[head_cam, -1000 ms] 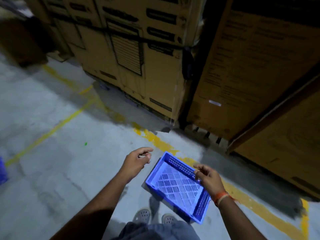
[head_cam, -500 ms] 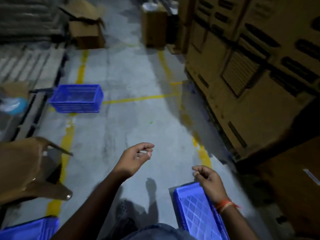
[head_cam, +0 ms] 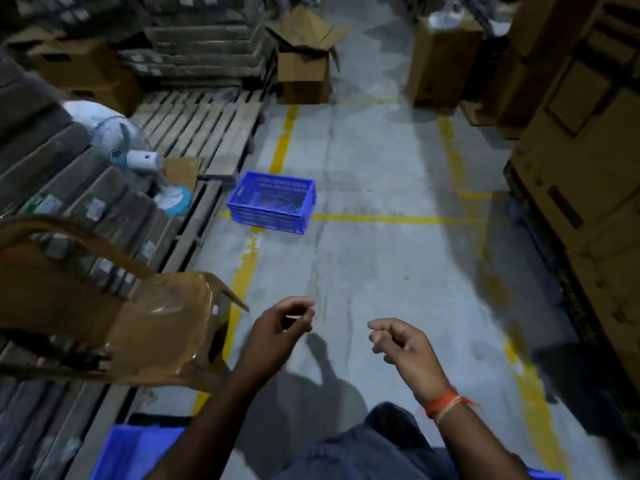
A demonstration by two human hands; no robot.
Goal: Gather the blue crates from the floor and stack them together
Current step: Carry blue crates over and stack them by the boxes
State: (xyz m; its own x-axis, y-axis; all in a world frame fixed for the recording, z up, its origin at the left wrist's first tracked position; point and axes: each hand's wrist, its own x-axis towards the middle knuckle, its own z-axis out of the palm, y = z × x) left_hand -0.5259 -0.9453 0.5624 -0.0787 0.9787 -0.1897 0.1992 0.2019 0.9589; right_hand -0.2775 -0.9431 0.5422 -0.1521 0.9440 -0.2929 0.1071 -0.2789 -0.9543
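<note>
Now that you have turned away from the crate your right hand was on a second ago, both hands are free. Left of the yellow floor line stands a brown chair, and by your feet on that side sits a blue crate. On the line, well ahead, rests the far blue crate. Just right of the line your left hand hangs loosely curled, apparently holding nothing; further right, your right hand is equally slack and empty. Judging by this, the far crate is next to fetch.
</note>
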